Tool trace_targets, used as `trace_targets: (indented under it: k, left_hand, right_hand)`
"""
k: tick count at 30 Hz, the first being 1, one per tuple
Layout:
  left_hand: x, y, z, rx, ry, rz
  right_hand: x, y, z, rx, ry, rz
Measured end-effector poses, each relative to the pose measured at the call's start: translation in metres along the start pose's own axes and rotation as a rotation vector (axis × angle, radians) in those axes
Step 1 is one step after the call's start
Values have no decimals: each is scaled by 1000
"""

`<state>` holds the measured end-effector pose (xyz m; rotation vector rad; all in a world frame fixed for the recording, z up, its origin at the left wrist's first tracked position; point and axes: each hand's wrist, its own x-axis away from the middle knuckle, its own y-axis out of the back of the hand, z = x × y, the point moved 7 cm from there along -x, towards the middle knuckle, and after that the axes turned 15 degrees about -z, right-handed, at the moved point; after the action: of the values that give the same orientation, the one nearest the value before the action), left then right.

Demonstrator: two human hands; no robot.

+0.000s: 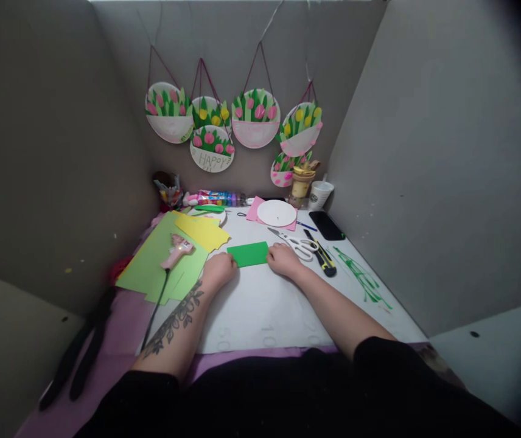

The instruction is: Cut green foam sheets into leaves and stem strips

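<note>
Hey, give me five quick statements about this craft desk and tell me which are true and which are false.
1. The left hand and the right hand hold opposite ends of the green paper. True.
2. The glue gun lies on a white plate. False: the glue gun lies on the light green sheets.
3. The white-handled scissors lie next to the yellow-and-black cutter. True.
4. A round white plate rests on pink paper. True.
5. The black phone lies left of the glue gun. False: the black phone is on the right, beyond the cutter.
</note>
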<state>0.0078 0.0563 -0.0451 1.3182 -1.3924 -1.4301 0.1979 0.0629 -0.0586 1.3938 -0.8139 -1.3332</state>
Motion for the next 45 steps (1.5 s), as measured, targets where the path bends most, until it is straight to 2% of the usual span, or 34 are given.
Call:
trace_targets:
  k: [11, 16, 19, 22, 24, 27, 30, 36, 39, 41, 43, 45]
  left_hand:
    - [1, 1, 2, -22, 68, 0]
    - [2, -3, 8, -26, 87, -10]
    - [-1, -4, 9, 45, -3, -52]
    - [-2, -3, 3, 206, -194, -98]
    - [-1, -3, -1, 271, -304, -95]
    - [2, -5, -8, 276, -400, -55]
    - [4, -5, -14, 255, -446, -36]
    - [5, -3, -17, 216, -402, 3]
    - [6, 0, -21, 184, -448, -5]
    - [7, 1, -22, 164, -471, -13]
    - [7, 1, -22, 163, -467, -10]
    - [7, 1, -20, 174, -444, 7]
  right_hand:
    - [1, -2, -5, -31, -32, 3]
    - [1, -3, -12, -119, -57, -21]
    - [1, -4, -15, -169, -59, -35]
    - [1, -3, -16, -186, -60, -31]
    - [2, -3, -15, -187, -57, -23]
    - [3, -2, -13, -182, -52, -20]
    - [4, -2, -12, -169, -48, -27]
    - [4, 0, -13, -193, -31, -36]
    - [8, 12, 0, -226, 33, -118]
    - [13, 18, 19, -250, 138, -147]
    - [20, 17, 38, -265, 240, -112]
    - [26, 12, 51, -251, 282, -59]
